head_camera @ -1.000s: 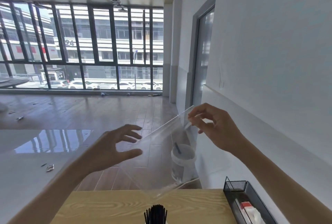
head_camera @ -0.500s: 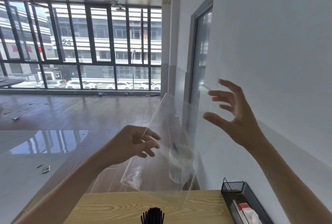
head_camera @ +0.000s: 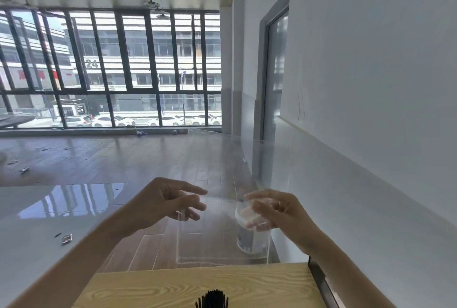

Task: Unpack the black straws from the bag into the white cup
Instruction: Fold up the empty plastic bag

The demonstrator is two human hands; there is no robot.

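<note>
A clear, empty-looking plastic bag (head_camera: 217,238) hangs in the air above the far edge of the wooden table (head_camera: 153,288). My left hand (head_camera: 168,202) pinches its left edge between thumb and fingers. My right hand (head_camera: 274,211) grips the right edge, with its fingertips showing blurred through the plastic. The tops of a bunch of black straws (head_camera: 212,300) stick up at the bottom edge of the view. The cup that holds them is out of frame.
A black mesh tray (head_camera: 320,280) runs along the table's right side by the white wall. Beyond the table a white bucket (head_camera: 248,241) stands on the wooden floor, seen through the bag. A glossy white counter (head_camera: 37,221) lies to the left.
The bag has swung from slanted to hanging flat between both hands. My right hand, open and raised half a second ago, has come down and taken the bag's right edge.
</note>
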